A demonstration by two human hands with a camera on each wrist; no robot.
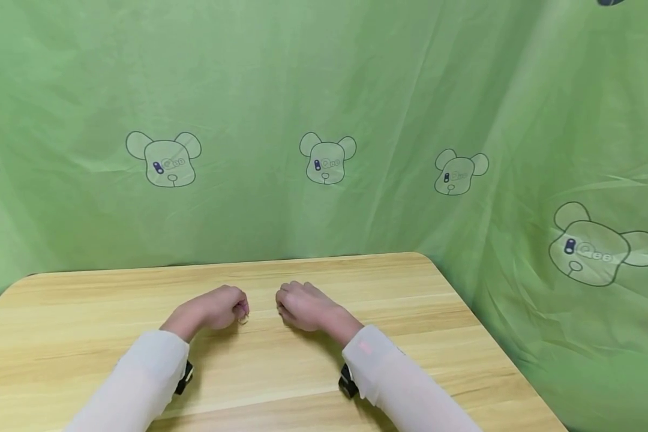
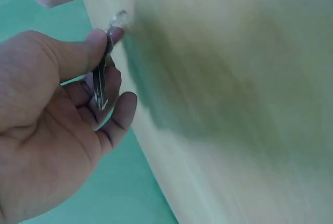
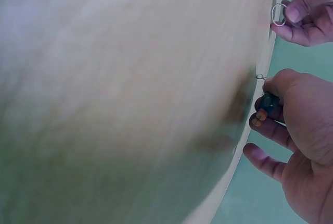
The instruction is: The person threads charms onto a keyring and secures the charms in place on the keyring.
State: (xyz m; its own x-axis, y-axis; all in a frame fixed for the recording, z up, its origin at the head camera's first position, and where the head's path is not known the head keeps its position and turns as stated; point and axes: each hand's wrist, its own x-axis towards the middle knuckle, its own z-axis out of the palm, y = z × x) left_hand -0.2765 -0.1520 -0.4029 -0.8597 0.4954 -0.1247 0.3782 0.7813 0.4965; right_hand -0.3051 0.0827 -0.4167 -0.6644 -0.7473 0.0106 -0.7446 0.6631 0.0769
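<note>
My left hand (image 1: 221,307) pinches a key ring between thumb and fingers; its metal loop (image 3: 272,15) stands out past the fingertips in the right wrist view. A slim, dark metal piece, probably a key (image 2: 100,86), lies along the fingers of that hand in the left wrist view. Facing it, my right hand (image 1: 305,307) pinches a small keychain charm (image 3: 268,102), dark teal with orange parts. A thin metal link (image 3: 260,77) sticks out from the charm beyond the thumb. A short gap separates the two hands, both held over the table.
The light wooden table (image 1: 281,384) has rounded far corners. Behind it and on the right hangs a green curtain (image 1: 259,72) printed with bear heads. Dark wrist cameras (image 1: 348,382) show beneath the white sleeves (image 1: 140,378).
</note>
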